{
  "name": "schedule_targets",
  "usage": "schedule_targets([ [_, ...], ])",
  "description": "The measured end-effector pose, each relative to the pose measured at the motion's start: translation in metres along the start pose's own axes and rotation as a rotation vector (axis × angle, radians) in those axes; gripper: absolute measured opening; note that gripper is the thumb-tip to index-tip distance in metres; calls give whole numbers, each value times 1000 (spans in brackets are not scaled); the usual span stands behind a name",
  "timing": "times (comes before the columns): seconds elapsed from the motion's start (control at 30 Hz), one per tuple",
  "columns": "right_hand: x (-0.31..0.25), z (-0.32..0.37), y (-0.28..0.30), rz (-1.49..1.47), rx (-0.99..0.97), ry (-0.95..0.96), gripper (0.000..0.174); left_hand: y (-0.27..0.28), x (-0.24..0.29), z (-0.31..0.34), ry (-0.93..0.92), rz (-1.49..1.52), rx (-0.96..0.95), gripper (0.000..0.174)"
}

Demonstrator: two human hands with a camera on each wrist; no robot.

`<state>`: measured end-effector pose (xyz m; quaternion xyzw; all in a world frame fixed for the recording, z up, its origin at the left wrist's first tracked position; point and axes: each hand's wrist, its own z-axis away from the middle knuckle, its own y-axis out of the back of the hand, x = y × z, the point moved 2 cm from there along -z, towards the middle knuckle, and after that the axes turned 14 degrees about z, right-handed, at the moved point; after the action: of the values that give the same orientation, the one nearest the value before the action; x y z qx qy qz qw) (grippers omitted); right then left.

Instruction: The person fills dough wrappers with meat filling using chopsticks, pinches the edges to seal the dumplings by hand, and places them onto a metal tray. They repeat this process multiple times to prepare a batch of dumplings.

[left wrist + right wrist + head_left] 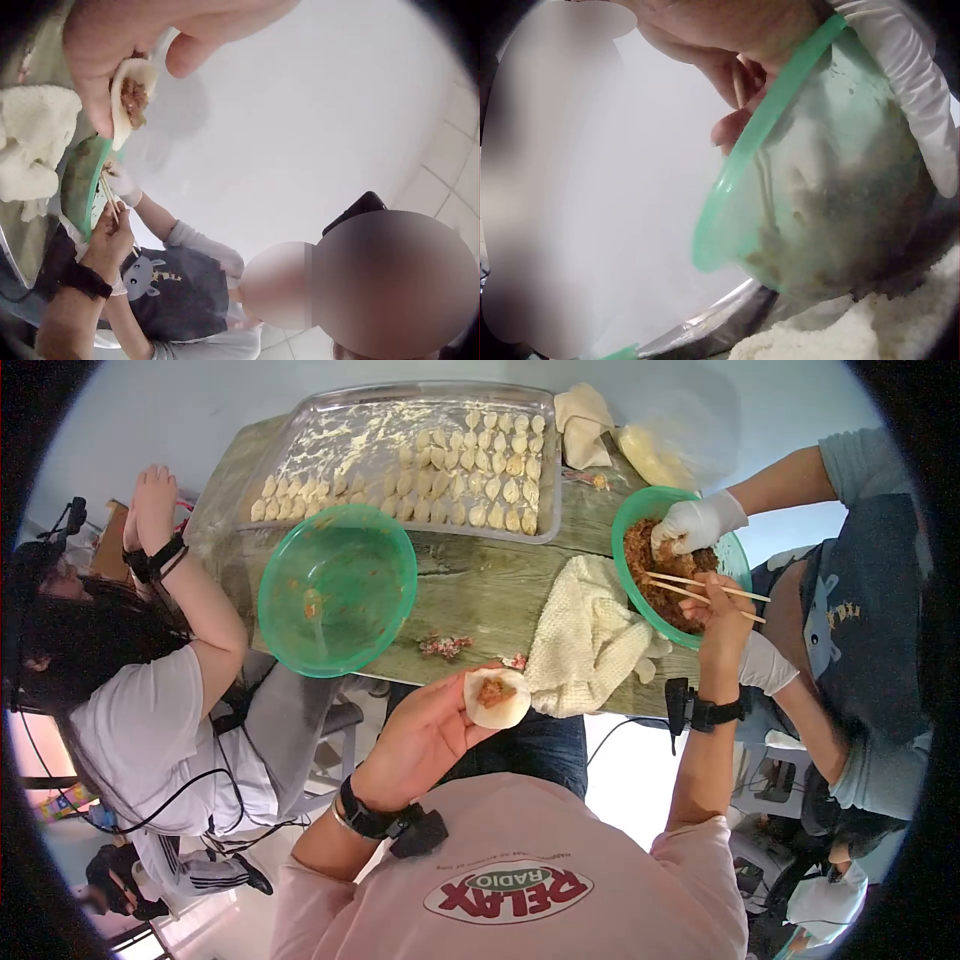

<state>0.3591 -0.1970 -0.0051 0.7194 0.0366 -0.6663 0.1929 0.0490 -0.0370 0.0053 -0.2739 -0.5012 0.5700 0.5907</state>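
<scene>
My left hand (425, 730) holds a round dumpling wrapper (511, 709) at its fingers, palm turned up. A dab of meat filling (493, 692) sits in the middle of the wrapper. In the left wrist view the wrapper (118, 112) curves up a little around the filling. My right hand (718, 615) grips a pair of wooden chopsticks (745, 593), their tips down in the minced filling (640, 550) of a green bowl (622, 520). The right wrist view has the bowl's wall (840, 202) in front of the chopsticks' lower ends.
A large tray (330, 445) of shaped dumplings stands at the back of the table. An emptied green basin (340, 590) is at its left, a cream towel (580, 630) beside the filling bowl. At right, another person's gloved hand (695, 525) is in that bowl. A person sits at left.
</scene>
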Motion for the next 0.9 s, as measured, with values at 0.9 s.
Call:
schedule_targets([
  [0.9,-20,36,49,-58,30,152,24,-63,-55,-91,178,90,-151,44],
])
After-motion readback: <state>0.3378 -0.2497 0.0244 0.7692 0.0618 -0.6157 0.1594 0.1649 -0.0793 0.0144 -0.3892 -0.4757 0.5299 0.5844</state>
